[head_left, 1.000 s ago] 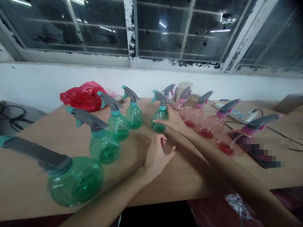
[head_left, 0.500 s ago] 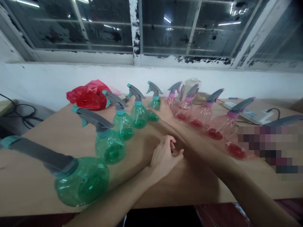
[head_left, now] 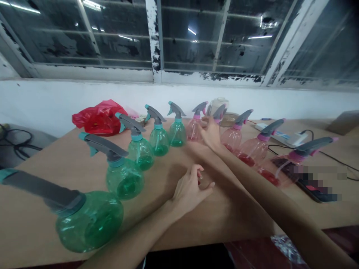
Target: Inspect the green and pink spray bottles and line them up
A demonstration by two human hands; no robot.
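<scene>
My left hand (head_left: pixel 190 190) hovers low over the middle of the table, fingers loosely curled and thumb apart, with nothing in it. My right hand (head_left: pixel 210 131) reaches to the far pink bottles, fingers apart, in front of the second pink spray bottle (head_left: pixel 219 112) and beside the farthest pink spray bottle (head_left: pixel 194 129). Whether its fingertips touch either one I cannot tell. Just left of it stands the farthest green spray bottle (head_left: pixel 177 134). Several green bottles run in a slanting row toward me on the left, the nearest green spray bottle (head_left: pixel 89 222) looking largest. Pink ones line the right.
A red plastic bag (head_left: pixel 98 119) lies at the back left. On the right are a white power strip (head_left: pixel 283 136) with cables, a dark phone (head_left: pixel 311 190) and a cardboard box (head_left: pixel 343 123). The wall and windows (head_left: pixel 196 33) stand behind the table (head_left: pixel 202 224).
My right hand has moved right, from beside the farthest green bottle to the far pink bottles. My left hand keeps nearly the same pose. The view has shifted slightly.
</scene>
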